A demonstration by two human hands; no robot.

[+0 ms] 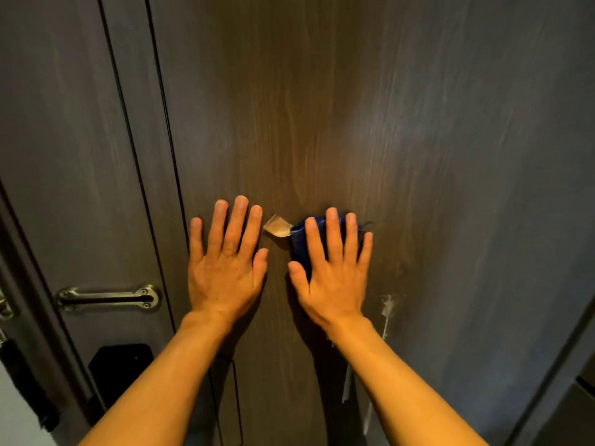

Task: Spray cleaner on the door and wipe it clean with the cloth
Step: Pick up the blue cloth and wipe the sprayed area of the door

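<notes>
A dark wood-grain door (322, 107) fills the view. My left hand (225, 262) lies flat on it with fingers spread and nothing under it. To its right, my right hand (331, 268) presses a folded blue cloth (301, 243) flat against the door, fingers spread over it. A beige tag (278, 226) on the cloth sticks out to the left between my hands. White streaks of cleaner (386, 312) run down the door below and right of my right hand. No spray bottle is in view.
A metal bar latch (109, 297) is mounted at the left on the door frame. Below it sits a black lock panel (120, 368). A grey wall edge (573, 365) stands at the lower right.
</notes>
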